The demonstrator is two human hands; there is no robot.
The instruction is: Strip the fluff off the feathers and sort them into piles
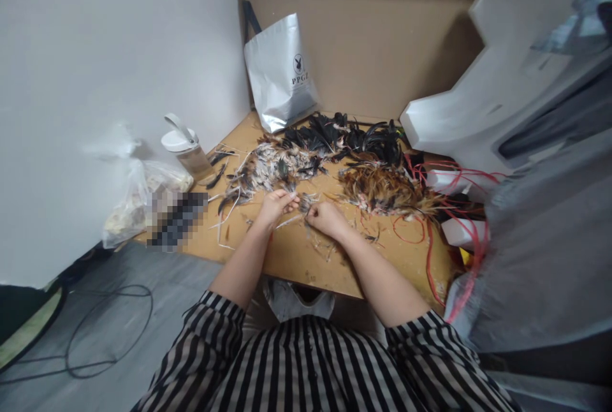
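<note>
My left hand (pixel 280 206) is closed in a pinch over the middle of the table, and a dark feather (pixel 285 174) stands up at its fingertips. Close beside it, my right hand (pixel 327 218) is curled with thumb and forefinger pinched at a small tuft of greyish feathers (pixel 306 201) between the hands. Behind my left hand lies a heap of pale and grey feathers (pixel 268 163). A pile of brown feathers (pixel 382 189) is to the right, and long black feathers (pixel 354 141) spread along the back.
A silver bag (pixel 282 74) leans at the back wall. A white-lidded bottle (pixel 189 154) and a clear plastic bag (pixel 129 201) are at the left. Red strings (pixel 430 259) and white foam pieces (pixel 463 233) crowd the right edge of the wooden table (pixel 287 262). A cable (pixel 109 291) loops over the floor.
</note>
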